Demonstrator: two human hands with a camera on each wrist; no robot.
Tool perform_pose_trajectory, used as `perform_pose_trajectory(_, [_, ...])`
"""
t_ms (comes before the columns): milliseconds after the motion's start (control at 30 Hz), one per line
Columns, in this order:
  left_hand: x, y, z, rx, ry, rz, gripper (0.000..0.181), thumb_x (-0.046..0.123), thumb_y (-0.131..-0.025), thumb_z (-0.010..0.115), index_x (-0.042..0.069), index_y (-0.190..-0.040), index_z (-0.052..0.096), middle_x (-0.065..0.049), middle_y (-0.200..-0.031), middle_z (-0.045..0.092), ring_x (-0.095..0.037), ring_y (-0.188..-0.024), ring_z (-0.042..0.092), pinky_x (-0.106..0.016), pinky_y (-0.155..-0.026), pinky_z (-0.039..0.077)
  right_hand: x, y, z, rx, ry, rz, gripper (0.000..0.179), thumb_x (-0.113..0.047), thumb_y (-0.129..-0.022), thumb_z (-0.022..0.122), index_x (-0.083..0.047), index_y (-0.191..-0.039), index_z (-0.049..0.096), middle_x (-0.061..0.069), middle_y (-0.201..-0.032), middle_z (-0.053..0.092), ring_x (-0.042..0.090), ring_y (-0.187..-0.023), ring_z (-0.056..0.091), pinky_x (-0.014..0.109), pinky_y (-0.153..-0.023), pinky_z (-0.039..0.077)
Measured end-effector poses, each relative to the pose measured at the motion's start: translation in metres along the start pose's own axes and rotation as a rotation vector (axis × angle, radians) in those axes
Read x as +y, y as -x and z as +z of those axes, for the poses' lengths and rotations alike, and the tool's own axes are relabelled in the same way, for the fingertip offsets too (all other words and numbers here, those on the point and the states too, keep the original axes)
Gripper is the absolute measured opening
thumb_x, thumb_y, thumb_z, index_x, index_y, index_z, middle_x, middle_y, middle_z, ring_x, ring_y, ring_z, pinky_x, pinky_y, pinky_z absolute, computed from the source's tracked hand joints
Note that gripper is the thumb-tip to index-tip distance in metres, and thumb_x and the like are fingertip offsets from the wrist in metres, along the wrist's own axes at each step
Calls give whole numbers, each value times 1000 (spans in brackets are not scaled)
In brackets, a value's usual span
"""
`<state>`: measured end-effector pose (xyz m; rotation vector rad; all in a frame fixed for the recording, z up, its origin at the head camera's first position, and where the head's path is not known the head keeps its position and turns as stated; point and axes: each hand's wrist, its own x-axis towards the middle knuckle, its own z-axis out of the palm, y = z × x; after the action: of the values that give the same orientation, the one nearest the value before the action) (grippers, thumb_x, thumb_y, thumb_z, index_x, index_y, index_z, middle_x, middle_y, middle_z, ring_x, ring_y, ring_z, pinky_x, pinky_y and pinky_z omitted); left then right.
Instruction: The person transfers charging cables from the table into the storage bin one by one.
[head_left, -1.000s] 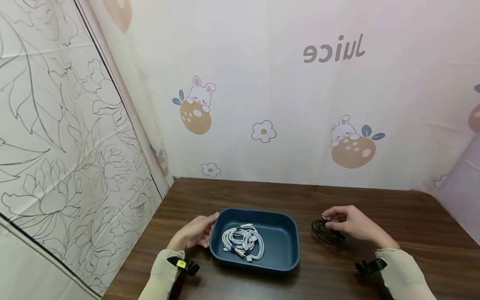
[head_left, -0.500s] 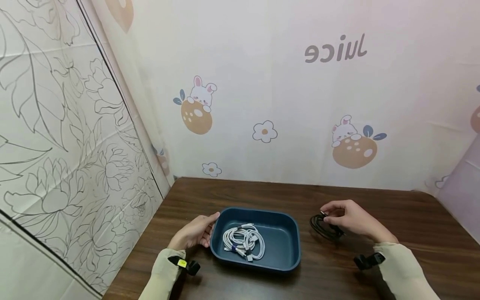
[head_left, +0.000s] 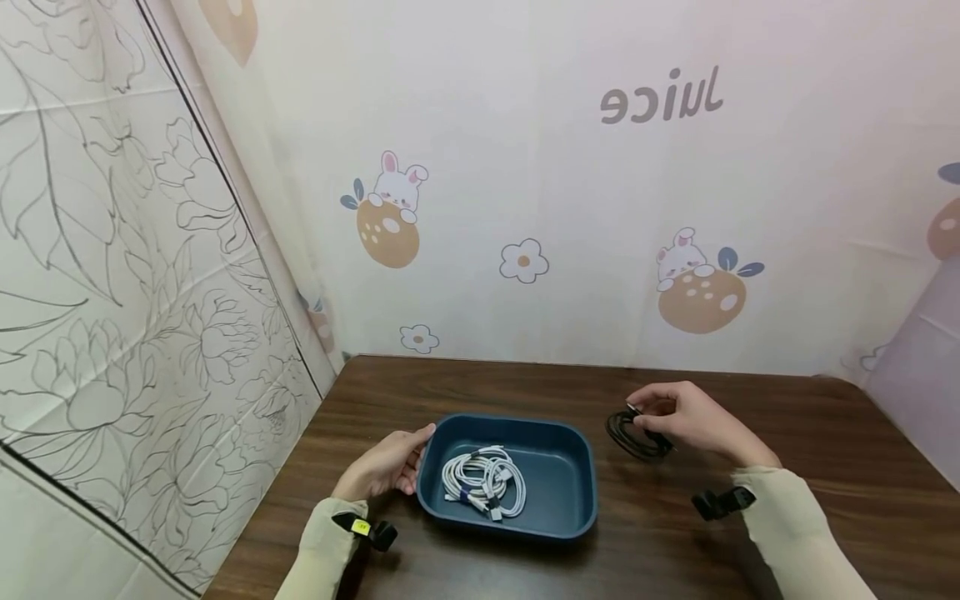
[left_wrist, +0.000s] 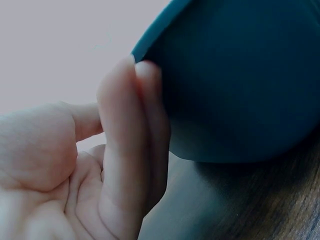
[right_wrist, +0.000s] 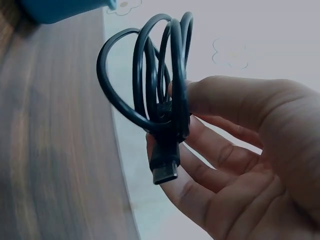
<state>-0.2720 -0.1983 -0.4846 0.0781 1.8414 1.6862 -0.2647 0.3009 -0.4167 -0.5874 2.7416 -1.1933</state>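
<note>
My right hand (head_left: 693, 418) pinches a coiled black USB-C cable (head_left: 632, 433) between thumb and fingers, to the right of a dark blue plastic box. In the right wrist view, the loops of the cable (right_wrist: 137, 75) stand up above the fingertips and its metal plug points toward the camera. At the left side of the blue box (head_left: 558, 492), my left hand (head_left: 386, 467) holds the wall, thumb by the rim. The left wrist view shows bent fingers (left_wrist: 127, 125) against the rim. Inside the box, on its left, lie coiled white cables (head_left: 483, 482).
A brown wooden table (head_left: 660, 542) carries the box. Behind it hangs a pale printed curtain (head_left: 585, 200), with a flower-patterned sheet (head_left: 150, 317) on the left. Black camera mounts (head_left: 723, 502) sit on both wrists.
My right hand has moved up and a little to the left with the black cable, away from the table's near side. The left hand and the box stay in place.
</note>
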Motion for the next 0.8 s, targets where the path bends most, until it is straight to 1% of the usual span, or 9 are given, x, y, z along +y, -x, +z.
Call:
perform_pose_trajectory(133, [0,0,0,-4,6,1,57,57,-105,49,10,-75,62,1,-60,59,-7,-44,57,-22,-43,53,-6,-4,1,-2,9,-2,33,-24,-95,76,-6,-122,71,4,-102,73,13,-87,69,27,-69,57])
perform_pose_trajectory(200, [0,0,-1,-8,9,-1,56,57,-105,49,11,-75,62,1,-60,59,-7,-44,57,-22,-43,53,-8,-6,2,-1,22,-23,32,-22,-95,76,-6,-122,71,4,-103,74,13,-87,68,27,-68,57])
perform_pose_trajectory(333, [-1,-2,-1,-12,0,-3,55,57,-105,49,11,-77,61,2,-61,59,-7,-44,57,-21,-42,52,-12,-10,5,6,38,-37,28,-21,-94,76,-8,-119,72,4,-103,73,12,-86,68,27,-68,57])
perform_pose_trajectory(533, [0,-1,0,21,-67,12,56,60,-103,50,12,-76,61,2,-62,58,-6,-42,54,-19,-40,47,-17,-15,9,4,35,-42,25,-17,-95,75,-10,-118,73,5,-103,73,13,-85,68,27,-68,57])
perform_pose_trajectory(700, [2,2,-1,29,-80,6,56,60,-103,50,12,-76,61,2,-62,58,-7,-45,57,-20,-43,51,-24,-21,13,-2,13,-28,26,-22,-95,76,-12,-119,72,4,-105,73,16,-90,69,29,-70,58])
perform_pose_trajectory(800, [2,4,-1,30,-85,1,55,58,-105,49,12,-76,60,2,-62,58,-7,-45,58,-21,-43,51,-29,-25,16,-3,4,-29,29,-25,-95,76,-11,-121,72,3,-106,74,18,-94,69,30,-73,58])
